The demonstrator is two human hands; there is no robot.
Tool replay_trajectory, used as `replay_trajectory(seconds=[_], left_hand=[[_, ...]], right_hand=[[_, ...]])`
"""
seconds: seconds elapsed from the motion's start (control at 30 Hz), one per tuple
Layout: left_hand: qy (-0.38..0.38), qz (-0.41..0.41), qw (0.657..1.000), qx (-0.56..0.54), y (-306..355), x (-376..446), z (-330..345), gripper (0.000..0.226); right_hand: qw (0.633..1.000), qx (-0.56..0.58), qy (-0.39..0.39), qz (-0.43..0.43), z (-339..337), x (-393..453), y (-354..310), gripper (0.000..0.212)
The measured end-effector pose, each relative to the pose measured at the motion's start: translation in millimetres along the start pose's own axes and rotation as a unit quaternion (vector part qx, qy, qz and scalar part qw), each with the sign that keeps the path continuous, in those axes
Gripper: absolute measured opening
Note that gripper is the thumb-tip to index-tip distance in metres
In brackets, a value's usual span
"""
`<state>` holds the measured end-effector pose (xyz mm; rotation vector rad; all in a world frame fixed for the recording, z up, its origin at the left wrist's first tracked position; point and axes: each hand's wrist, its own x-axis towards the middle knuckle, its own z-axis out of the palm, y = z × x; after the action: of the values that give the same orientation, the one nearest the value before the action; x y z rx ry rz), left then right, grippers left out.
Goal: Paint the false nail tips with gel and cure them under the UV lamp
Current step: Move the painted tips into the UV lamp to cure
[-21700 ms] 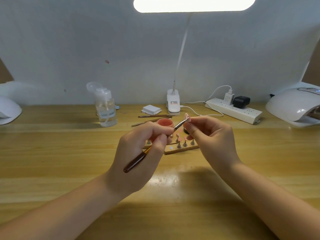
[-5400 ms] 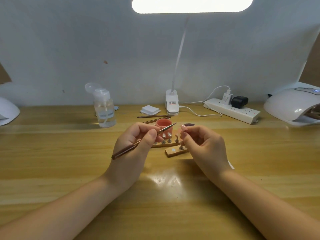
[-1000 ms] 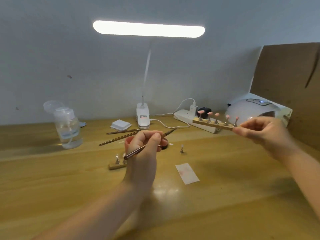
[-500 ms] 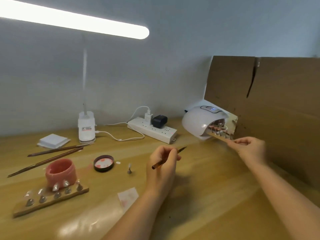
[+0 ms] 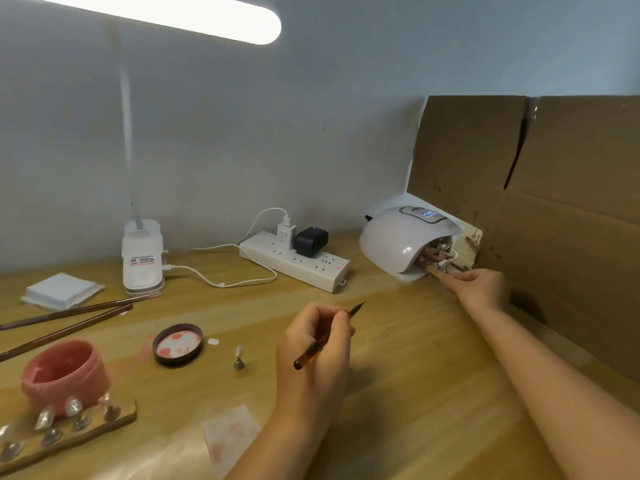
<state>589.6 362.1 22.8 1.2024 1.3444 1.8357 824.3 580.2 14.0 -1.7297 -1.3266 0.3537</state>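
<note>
My right hand (image 5: 479, 287) pinches the near end of a wooden strip (image 5: 437, 270) that carries pink-painted nail tips, and the strip reaches into the mouth of the white UV lamp (image 5: 398, 242), whose display is lit. Above the table's middle, my left hand (image 5: 317, 341) holds a thin brown brush (image 5: 325, 337) with its tip pointing up and right. A second wooden strip (image 5: 69, 433) with several unpainted tips on metal stands lies at the lower left, in front of the open pink gel pot (image 5: 65, 374).
The pot's dark lid (image 5: 177, 345) lies upturned near one loose metal stand (image 5: 238, 358) and a stained paper slip (image 5: 232, 433). Two spare brushes (image 5: 65, 322), a white pad stack (image 5: 60, 289), a desk lamp base (image 5: 142, 258) and a power strip (image 5: 294, 261) line the back. Cardboard (image 5: 554, 209) walls the right side.
The strip of painted tips has gone further into the UV lamp and my right hand has followed it. My left hand with the brush stays about where it was.
</note>
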Motion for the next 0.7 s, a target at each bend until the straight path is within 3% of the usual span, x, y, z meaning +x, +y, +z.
replay_trajectory(seconds=[0.3,0.53,0.6,0.7], left_hand=[[0.004,-0.007,1.000,-0.003,-3,1,0,0.024],[0.031,-0.037,0.999,-0.021,-6,5,0,0.027],[0.035,-0.045,0.998,-0.020,-7,5,0,0.027],[0.038,-0.049,0.998,-0.017,-7,5,-1,0.025]], right_hand=[[0.993,-0.113,-0.018,0.000,22,23,-15,0.026],[0.962,-0.208,-0.159,-0.076,25,23,-30,0.034],[0.967,-0.188,-0.146,-0.087,12,26,-33,0.032],[0.976,-0.148,-0.042,-0.152,-3,37,-45,0.033]])
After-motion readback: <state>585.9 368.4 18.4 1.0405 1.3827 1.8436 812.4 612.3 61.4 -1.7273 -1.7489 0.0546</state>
